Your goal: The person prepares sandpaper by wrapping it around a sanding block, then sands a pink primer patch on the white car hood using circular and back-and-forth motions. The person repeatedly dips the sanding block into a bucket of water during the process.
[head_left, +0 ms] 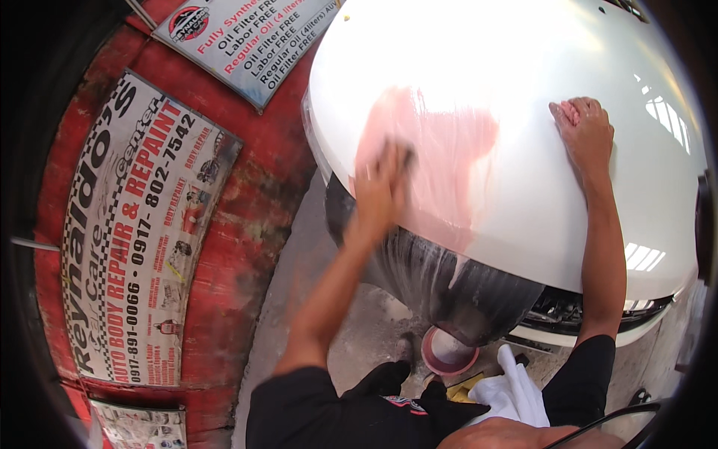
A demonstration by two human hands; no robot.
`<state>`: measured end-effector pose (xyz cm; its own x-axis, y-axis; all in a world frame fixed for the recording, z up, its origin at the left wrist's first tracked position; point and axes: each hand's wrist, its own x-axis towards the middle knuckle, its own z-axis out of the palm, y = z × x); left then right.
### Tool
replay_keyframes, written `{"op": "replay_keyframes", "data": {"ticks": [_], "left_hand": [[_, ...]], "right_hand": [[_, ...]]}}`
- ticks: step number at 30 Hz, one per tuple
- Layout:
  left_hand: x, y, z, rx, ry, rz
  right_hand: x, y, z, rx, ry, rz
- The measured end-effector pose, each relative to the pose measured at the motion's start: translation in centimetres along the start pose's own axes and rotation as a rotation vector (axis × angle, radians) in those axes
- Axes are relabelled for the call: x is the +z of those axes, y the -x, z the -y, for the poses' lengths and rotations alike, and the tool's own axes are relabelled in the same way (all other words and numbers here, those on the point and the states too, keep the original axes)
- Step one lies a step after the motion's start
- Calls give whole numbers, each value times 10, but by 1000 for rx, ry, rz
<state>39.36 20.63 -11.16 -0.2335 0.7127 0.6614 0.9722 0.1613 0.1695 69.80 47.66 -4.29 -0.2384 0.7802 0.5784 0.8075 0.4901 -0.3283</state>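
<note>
A white car hood [546, 202] fills the upper right, with a wet pinkish patch [449, 157] and milky streaks running off its front edge. My left hand [380, 187], blurred by motion, presses on the left part of that patch. A small dark pad [408, 156] shows at its fingers; whether it is sandpaper or a block, I cannot make out. Farther right, my right hand [587, 138] rests on the white panel, its fingers closed round a crumpled pink sponge [570, 112].
Below the hood is a black bumper section [464, 292] smeared with whitish liquid. A reddish bucket [449, 353] of cloudy water stands on the concrete floor [292, 269] by my feet. A white cloth [508, 393] and a yellow cloth [465, 388] lie close by. Printed signs [149, 247] hang on the red wall [247, 194] at left.
</note>
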Motion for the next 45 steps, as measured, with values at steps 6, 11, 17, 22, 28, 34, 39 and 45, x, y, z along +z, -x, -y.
{"op": "replay_keyframes", "data": {"ticks": [6, 11, 17, 22, 28, 34, 39, 45], "left_hand": [[-21, -86, 88, -99, -109, 74], [3, 8, 25, 117, -13, -33], [-26, -126, 94, -168, -222, 285], [0, -8, 44, 134, 25, 37], [-7, -131, 93, -25, -189, 237], [20, -16, 39, 181, 54, 31], [5, -145, 91, -137, -284, 292], [15, -24, 23, 195, -23, 76]], "right_hand": [[4, -1, 31, -38, -88, -7], [6, -3, -4, -2, -8, -49], [10, -6, 40, -20, -85, -18], [11, -7, 6, -33, -37, -36], [14, -7, 39, -55, -100, -25], [4, -2, 4, -24, -70, -21], [10, -1, 34, -60, -127, -62], [-2, 1, 8, 4, -121, 9]]}}
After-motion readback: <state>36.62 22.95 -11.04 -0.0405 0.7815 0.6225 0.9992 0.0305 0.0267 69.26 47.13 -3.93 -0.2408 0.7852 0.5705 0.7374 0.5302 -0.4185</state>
